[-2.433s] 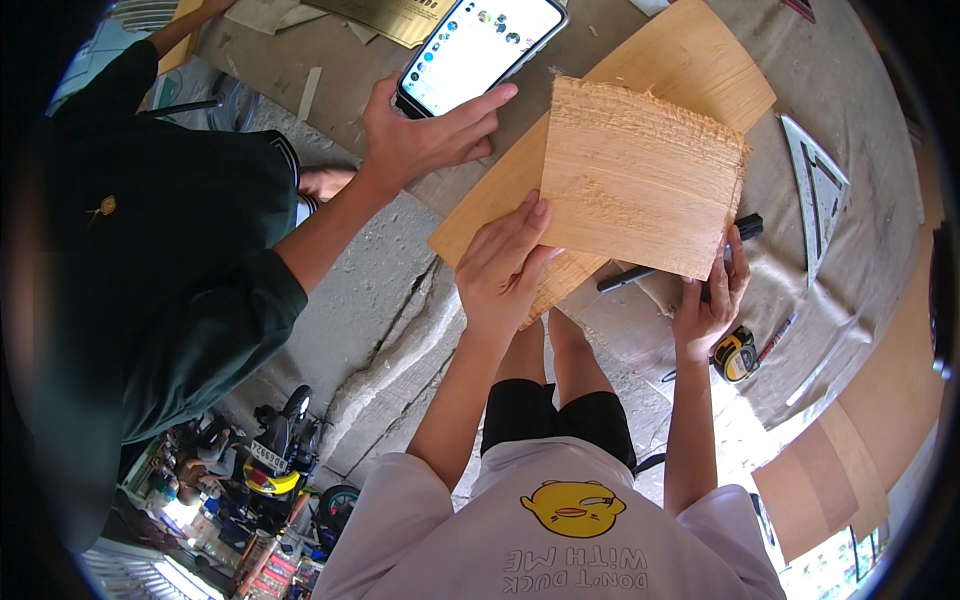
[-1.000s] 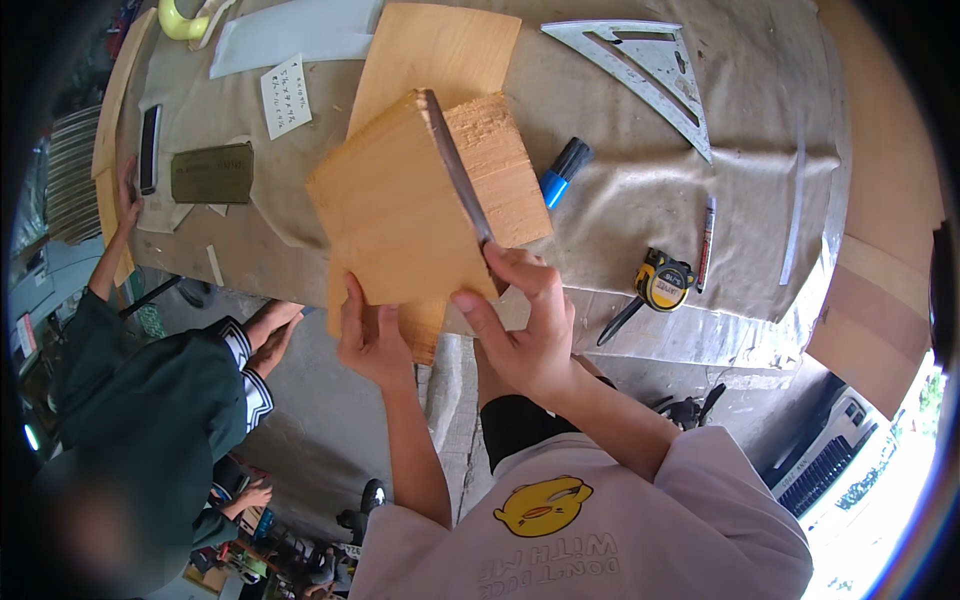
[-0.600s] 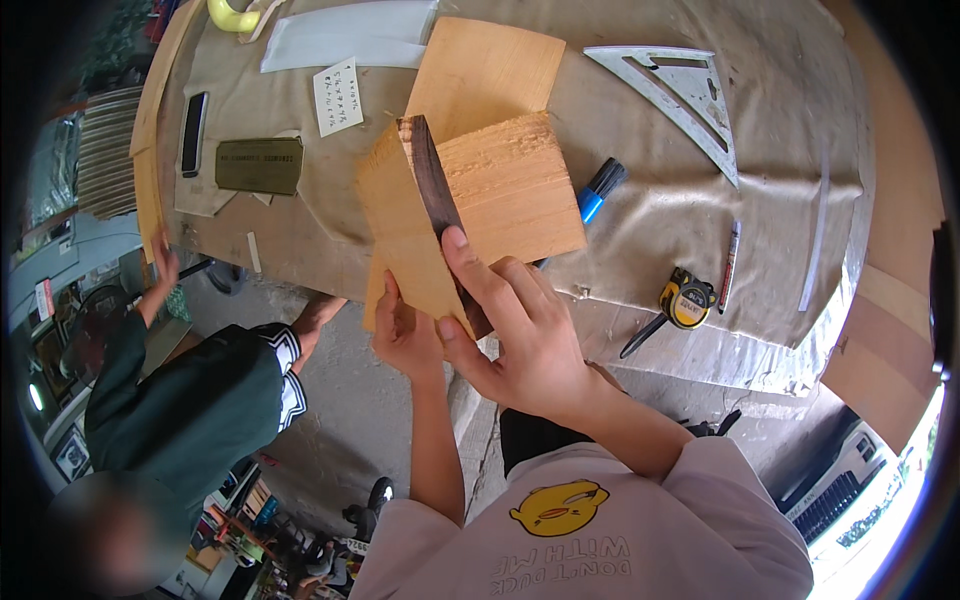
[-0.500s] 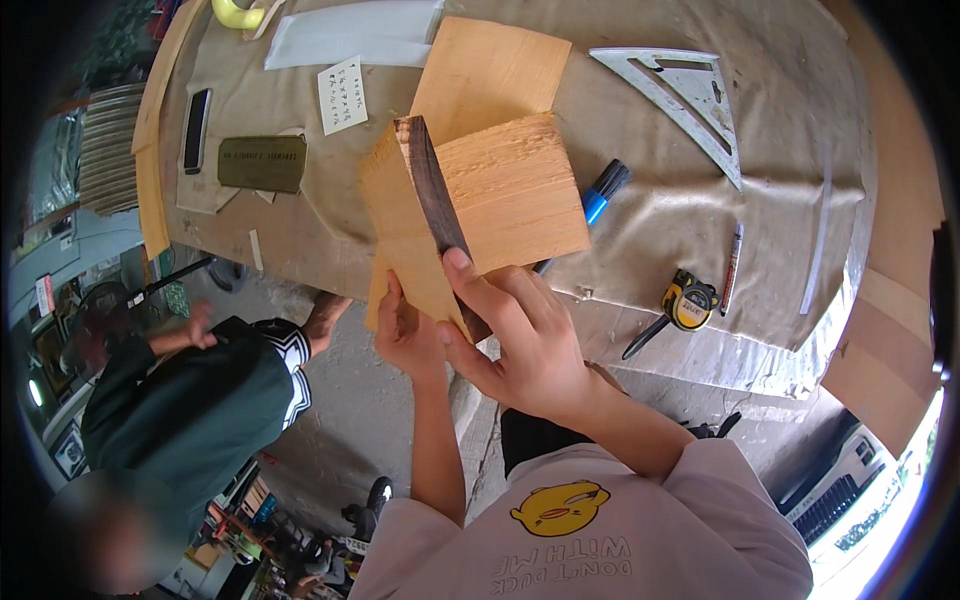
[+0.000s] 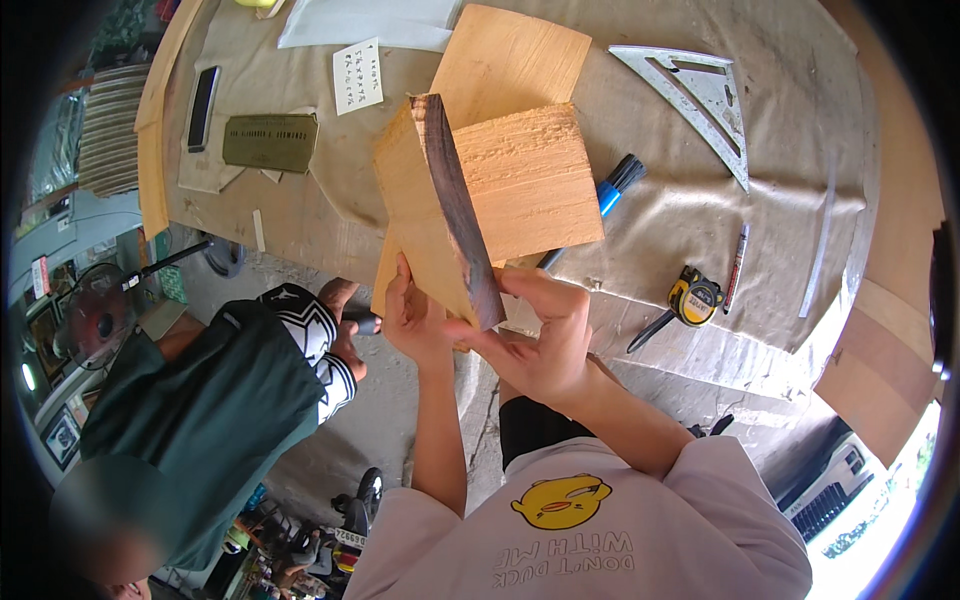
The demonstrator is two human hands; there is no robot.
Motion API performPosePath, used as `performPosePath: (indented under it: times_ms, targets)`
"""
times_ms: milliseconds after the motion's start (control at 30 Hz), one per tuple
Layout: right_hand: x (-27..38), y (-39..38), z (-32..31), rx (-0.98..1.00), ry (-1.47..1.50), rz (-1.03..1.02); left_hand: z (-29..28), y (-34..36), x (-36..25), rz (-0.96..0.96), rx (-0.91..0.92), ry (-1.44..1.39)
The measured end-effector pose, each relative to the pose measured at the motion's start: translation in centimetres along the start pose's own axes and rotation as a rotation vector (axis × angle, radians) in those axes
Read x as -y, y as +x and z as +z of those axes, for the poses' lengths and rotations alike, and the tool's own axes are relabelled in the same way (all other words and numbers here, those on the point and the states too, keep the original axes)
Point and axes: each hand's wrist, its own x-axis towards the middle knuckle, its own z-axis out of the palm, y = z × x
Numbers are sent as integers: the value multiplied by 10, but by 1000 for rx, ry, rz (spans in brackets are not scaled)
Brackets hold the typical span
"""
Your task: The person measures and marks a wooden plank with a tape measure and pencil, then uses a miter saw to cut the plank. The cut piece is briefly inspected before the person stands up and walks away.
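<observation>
A light wooden board [image 5: 420,215] with a dark, bark-like edge [image 5: 452,190] is tilted up between my hands at the table's near side. My left hand [image 5: 415,322] grips its lower left part, fingers behind and thumb toward the lower end. My right hand [image 5: 548,335] holds the lower right end beside the dark edge, thumb near the bottom corner; its fingertips are partly hidden. Just behind lie a rough-sawn board [image 5: 530,185] and a smoother board [image 5: 512,55]. Another pale wood piece shows below the held board, partly covered.
On the cloth-covered table [image 5: 680,220] lie a blue brush [image 5: 612,192], metal triangle square [image 5: 700,105], tape measure [image 5: 694,300], pen [image 5: 738,268], handwritten note [image 5: 357,76], phone [image 5: 203,108] and olive rectangular case [image 5: 268,142]. A person in dark green [image 5: 220,390] stands at the left.
My right hand's fingers have come off the middle of the dark edge and now sit at its lower right. The board has turned slightly, showing more dark edge. The other person has moved rightward.
</observation>
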Motion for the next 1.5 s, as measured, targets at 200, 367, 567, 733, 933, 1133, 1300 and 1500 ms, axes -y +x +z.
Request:
performPosePath:
  times_ms: [200,367,567,733,933,1133,1300,1500]
  targets:
    - [11,5,4,-95,92,196,4,-1,-6,10,-56,62]
    - [9,9,-2,-6,22,180,0,-2,0,57,-41,118]
    - [8,-3,1,5,18,216,-8,-3,-1,201,80,185]
    - [34,3,-1,135,19,-2,-11,-5,-29,-33,38,-78]
    - [92,49,-11,227,51,-256,-5,-12,-52,-76,-57,-606]
    - [135,75,-41,252,171,-144,39,-4,-179,237,-112,-239]
    - [155,77,-58,213,288,-133,51,-10,-210,297,-102,-253]
    - [162,70,-76,237,306,-115,55,-24,-218,302,-126,-173]
